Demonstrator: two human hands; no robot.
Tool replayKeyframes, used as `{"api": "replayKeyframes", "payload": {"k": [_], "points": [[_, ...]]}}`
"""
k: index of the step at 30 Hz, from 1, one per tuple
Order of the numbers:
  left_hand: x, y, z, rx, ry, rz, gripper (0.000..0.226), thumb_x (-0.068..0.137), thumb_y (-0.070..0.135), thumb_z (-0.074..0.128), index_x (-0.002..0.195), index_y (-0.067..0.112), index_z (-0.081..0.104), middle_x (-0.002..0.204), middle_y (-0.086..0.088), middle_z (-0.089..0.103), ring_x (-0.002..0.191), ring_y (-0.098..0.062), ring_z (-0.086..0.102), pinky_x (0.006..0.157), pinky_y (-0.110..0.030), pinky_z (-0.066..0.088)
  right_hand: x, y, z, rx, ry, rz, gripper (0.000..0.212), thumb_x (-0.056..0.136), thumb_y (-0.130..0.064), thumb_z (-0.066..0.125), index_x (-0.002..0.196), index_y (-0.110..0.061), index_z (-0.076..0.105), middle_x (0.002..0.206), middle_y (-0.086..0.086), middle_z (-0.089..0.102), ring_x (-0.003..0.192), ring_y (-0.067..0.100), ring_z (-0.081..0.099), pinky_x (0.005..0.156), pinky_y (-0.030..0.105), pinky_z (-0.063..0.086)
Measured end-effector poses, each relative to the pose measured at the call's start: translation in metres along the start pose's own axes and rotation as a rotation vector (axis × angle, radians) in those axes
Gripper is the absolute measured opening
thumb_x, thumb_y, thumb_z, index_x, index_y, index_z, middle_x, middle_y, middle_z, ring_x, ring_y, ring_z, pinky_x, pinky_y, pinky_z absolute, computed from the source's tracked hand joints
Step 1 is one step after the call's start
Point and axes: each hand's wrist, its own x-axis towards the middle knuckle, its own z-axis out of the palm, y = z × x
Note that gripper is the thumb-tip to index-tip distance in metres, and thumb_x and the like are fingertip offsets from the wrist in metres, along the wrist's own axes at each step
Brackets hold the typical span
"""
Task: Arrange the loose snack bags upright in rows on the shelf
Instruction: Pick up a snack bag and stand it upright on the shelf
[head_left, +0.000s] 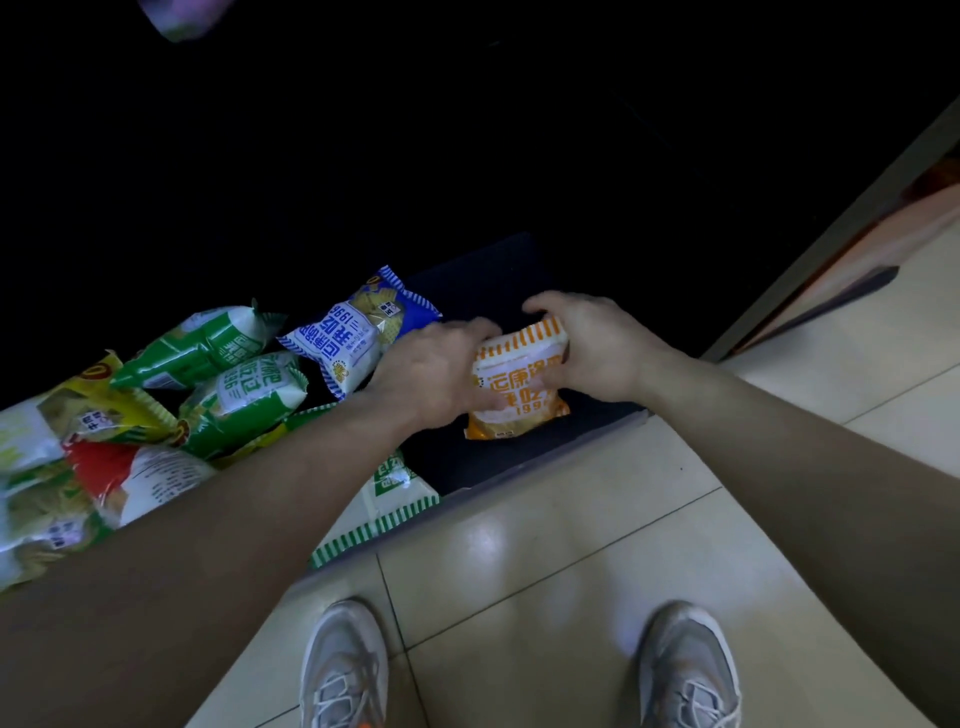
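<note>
An orange and white snack bag (511, 395) stands on the dark bottom shelf (467, 462) near its right end. My left hand (431, 374) grips its left side and my right hand (592, 348) grips its top right corner. A blue and white bag (353, 332) lies tilted just left of my left hand. Further left, green and white bags (244, 389), a yellow bag (104, 400) and a red and white bag (130, 473) lie loose in a heap. One green-striped bag (384, 504) hangs over the shelf's front edge under my left forearm.
The shelf's back is dark and nothing shows there. A pale tiled floor (571, 545) lies in front, with my two grey shoes (343, 670) on it. A grey upright edge (831, 223) runs diagonally at the right.
</note>
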Motion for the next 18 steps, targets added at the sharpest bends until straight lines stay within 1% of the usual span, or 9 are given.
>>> {"api": "replayKeyframes", "payload": {"k": [2,4,6,9,10,12,14,16,18], "points": [[0.007,-0.007,-0.007,-0.013,0.061,-0.069,0.073,0.066,0.06,0.078,0.129,0.038,0.048,0.104,0.007,0.068,0.083,-0.014,0.061,0.065,-0.031,0.05,0.003,0.001,-0.005,-0.005,0.102,0.038,0.086,0.079,-0.038,0.079,0.15,-0.024,0.032,0.135,0.007,0.053,0.121,0.024,0.053,0.099,0.037,0.045],[0.019,-0.017,-0.017,-0.008,0.148,-0.123,0.073,0.063,0.061,0.078,0.127,0.039,0.05,0.1,0.008,0.069,0.077,-0.013,0.059,0.06,-0.029,0.048,0.007,0.007,-0.011,0.002,0.146,0.125,0.084,0.086,-0.044,0.07,0.153,-0.02,0.025,0.139,0.008,0.051,0.125,0.026,0.05,0.101,0.039,0.044],[0.036,-0.025,-0.025,-0.023,0.231,-0.15,0.075,0.061,0.061,0.079,0.127,0.038,0.051,0.104,0.005,0.069,0.08,-0.017,0.062,0.061,-0.029,0.048,0.01,0.017,-0.016,-0.017,0.104,0.198,0.073,0.09,-0.045,0.065,0.15,-0.018,0.032,0.138,0.009,0.052,0.124,0.025,0.051,0.1,0.04,0.046],[0.069,-0.033,-0.029,-0.033,0.312,-0.151,0.076,0.064,0.059,0.08,0.13,0.035,0.051,0.114,0.001,0.067,0.092,-0.021,0.063,0.065,-0.029,0.048,0.014,0.025,-0.014,-0.092,0.03,0.211,0.059,0.092,-0.044,0.061,0.143,-0.02,0.044,0.135,0.008,0.053,0.12,0.024,0.052,0.096,0.041,0.049],[0.081,-0.034,-0.029,-0.039,0.326,-0.157,0.075,0.065,0.058,0.08,0.13,0.034,0.051,0.115,0.0,0.066,0.095,-0.022,0.063,0.067,-0.031,0.05,0.016,0.027,-0.01,-0.112,0.004,0.205,0.057,0.093,-0.044,0.06,0.141,-0.02,0.045,0.134,0.008,0.051,0.12,0.024,0.052,0.095,0.041,0.049],[0.107,-0.036,-0.029,-0.074,0.337,-0.177,0.075,0.064,0.056,0.082,0.128,0.034,0.051,0.114,0.001,0.066,0.092,-0.02,0.063,0.068,-0.032,0.051,0.022,0.028,-0.001,-0.162,-0.042,0.189,0.053,0.093,-0.044,0.059,0.139,-0.02,0.047,0.134,0.008,0.05,0.119,0.025,0.053,0.094,0.041,0.05],[0.133,-0.038,-0.027,-0.1,0.344,-0.19,0.074,0.063,0.053,0.084,0.127,0.034,0.052,0.112,0.002,0.067,0.088,-0.017,0.061,0.065,-0.029,0.045,0.031,0.029,0.009,-0.217,-0.066,0.178,0.05,0.092,-0.043,0.058,0.136,-0.02,0.049,0.132,0.007,0.049,0.119,0.026,0.053,0.094,0.041,0.05],[0.155,-0.04,-0.023,-0.104,0.35,-0.18,0.074,0.064,0.051,0.084,0.128,0.032,0.053,0.115,0.0,0.066,0.093,-0.019,0.061,0.067,-0.029,0.043,0.04,0.03,0.016,-0.229,-0.074,0.18,0.049,0.092,-0.043,0.057,0.136,-0.022,0.049,0.133,0.005,0.048,0.119,0.026,0.053,0.093,0.041,0.05],[0.174,-0.043,-0.02,-0.101,0.353,-0.176,0.075,0.066,0.049,0.084,0.131,0.029,0.053,0.12,-0.002,0.063,0.102,-0.023,0.061,0.071,-0.031,0.045,0.047,0.032,0.024,-0.194,-0.075,0.201,0.05,0.094,-0.043,0.055,0.138,-0.022,0.048,0.134,0.004,0.048,0.118,0.025,0.053,0.091,0.04,0.051]]}}
